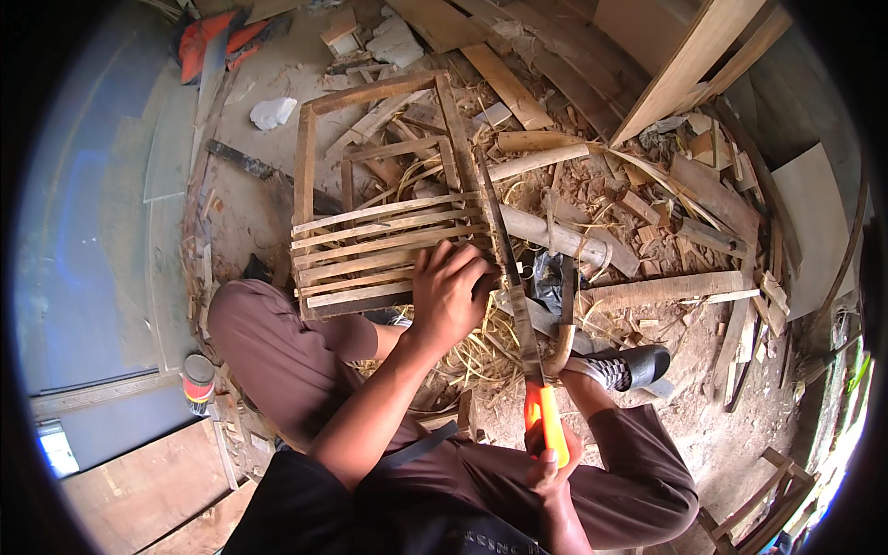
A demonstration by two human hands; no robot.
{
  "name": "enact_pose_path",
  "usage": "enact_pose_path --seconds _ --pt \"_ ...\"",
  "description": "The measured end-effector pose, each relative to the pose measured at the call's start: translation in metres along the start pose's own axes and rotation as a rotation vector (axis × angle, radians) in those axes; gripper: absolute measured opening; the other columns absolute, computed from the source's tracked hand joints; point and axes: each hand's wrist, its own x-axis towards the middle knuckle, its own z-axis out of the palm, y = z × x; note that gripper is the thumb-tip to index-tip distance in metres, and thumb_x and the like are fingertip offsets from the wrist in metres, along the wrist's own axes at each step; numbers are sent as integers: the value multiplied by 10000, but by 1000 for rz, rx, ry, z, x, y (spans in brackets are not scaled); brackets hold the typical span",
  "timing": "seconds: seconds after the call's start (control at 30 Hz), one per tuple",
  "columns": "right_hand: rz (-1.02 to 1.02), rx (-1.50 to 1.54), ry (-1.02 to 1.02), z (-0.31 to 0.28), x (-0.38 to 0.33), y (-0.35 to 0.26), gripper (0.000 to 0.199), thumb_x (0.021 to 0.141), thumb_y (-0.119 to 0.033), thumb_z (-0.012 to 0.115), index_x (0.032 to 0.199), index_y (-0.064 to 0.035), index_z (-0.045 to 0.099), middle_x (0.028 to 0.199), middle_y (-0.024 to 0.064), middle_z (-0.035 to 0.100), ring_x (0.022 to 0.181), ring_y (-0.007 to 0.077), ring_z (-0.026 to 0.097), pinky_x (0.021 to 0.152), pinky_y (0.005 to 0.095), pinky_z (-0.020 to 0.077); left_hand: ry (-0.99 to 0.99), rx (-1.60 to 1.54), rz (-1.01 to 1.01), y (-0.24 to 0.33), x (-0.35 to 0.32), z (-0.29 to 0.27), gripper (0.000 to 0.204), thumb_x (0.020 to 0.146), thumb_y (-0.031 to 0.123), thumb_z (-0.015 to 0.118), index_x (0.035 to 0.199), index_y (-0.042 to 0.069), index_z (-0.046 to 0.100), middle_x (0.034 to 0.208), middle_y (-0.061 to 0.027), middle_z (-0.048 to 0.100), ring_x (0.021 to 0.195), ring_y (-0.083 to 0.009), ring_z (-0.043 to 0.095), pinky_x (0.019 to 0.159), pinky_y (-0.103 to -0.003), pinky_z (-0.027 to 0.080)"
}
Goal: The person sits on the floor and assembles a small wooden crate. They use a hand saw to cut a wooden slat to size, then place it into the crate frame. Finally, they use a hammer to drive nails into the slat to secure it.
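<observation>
A wooden crate-like frame (305, 171) with several thin slats (370, 242) across its near part stands in front of me, tilted. My left hand (453, 282) presses on the slats near the right edge, its fingers bent over the wood; whether they grip a slat is partly hidden. In my right hand (555, 453) is the orange and yellow handle of a handsaw (520, 314). The long dark blade runs up along the right side of the frame, close against the slat ends.
Wood scraps and shavings (638, 203) cover the ground to the right, with a hammer-like wooden-handled tool (562, 347) near my foot (620, 370). Boards (684, 69) lean at the far right. A can (198, 379) stands left, beside a dark panel (102, 231). A white stone (272, 113) lies beyond.
</observation>
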Motion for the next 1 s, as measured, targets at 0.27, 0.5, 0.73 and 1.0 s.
enact_pose_path --seconds 0.27,0.5,0.73,1.0 --pt "7 -18 116 12 6 -14 793 1009 -722 500 650 -14 524 554 43 505 465 141 493 459 288 342 -10 12 -4 -2 1 1 174 757 127 828 893 101 723 985 -11 673 979 -269 615 832 -435 420" --pt "61 5 43 7 10 -18 644 1017 -590 502 779 -1 608 599 69 512 502 215 545 505 350 397 -20 -27 -19 0 -2 -3 125 771 104 804 865 120 723 954 2 677 948 -261 616 824 -429 414" --pt "-6 -114 195 13 -10 -20 787 1011 -726 460 635 -38 522 528 19 480 450 127 483 460 287 332 -27 -37 -25 2 -1 -2 118 782 114 810 856 115 717 947 -4 671 940 -261 610 827 -430 399" --pt "-21 -157 114 23 8 -27 734 1011 -679 474 660 -37 526 546 27 488 466 143 502 466 299 349 -19 -44 -47 -1 2 -2 108 799 98 808 848 174 748 952 50 703 923 -233 622 834 -412 398"
